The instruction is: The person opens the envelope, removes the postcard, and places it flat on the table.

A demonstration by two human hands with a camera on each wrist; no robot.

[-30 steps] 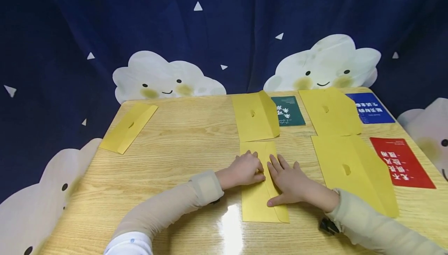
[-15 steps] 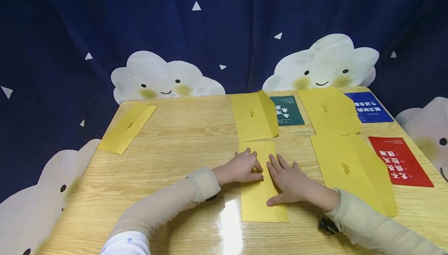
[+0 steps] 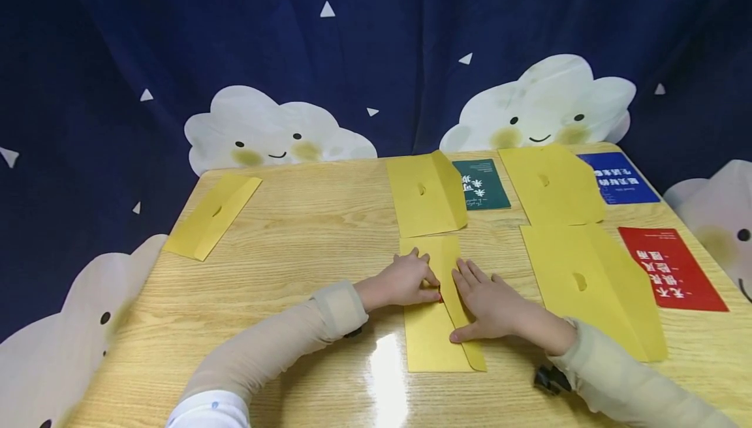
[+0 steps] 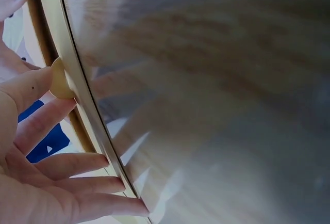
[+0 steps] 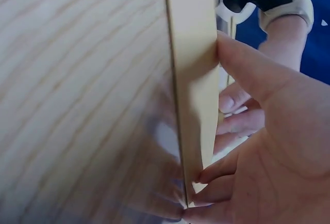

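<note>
A yellow envelope (image 3: 429,343) lies lengthwise before me under both hands, its long flap (image 3: 469,346) raised a little along the edge. My left hand (image 3: 404,281) rests over its left half, other fingers spread. Between thumb and index finger it pinches the rounded paper tab (image 4: 63,82), seen in the left wrist view. By the left thumb tip a small sliver of red (image 3: 440,297) shows at the slot. My right hand (image 3: 489,304) lies along the flap, fingers extended, thumb toward the near end; in the right wrist view its thumb and fingertips touch the paper.
Other yellow envelopes lie around: one at the far left (image 3: 213,216), one beyond the hands (image 3: 414,196), one at the back right (image 3: 543,186) and one at the right (image 3: 581,278). Green (image 3: 490,186), blue (image 3: 625,180) and red (image 3: 675,268) cards sit beside their flaps.
The envelope's flap has lifted slightly and its edge has moved right at the middle, showing the red sliver. The right hand has shifted slightly right; the left hand stays nearly in place.
</note>
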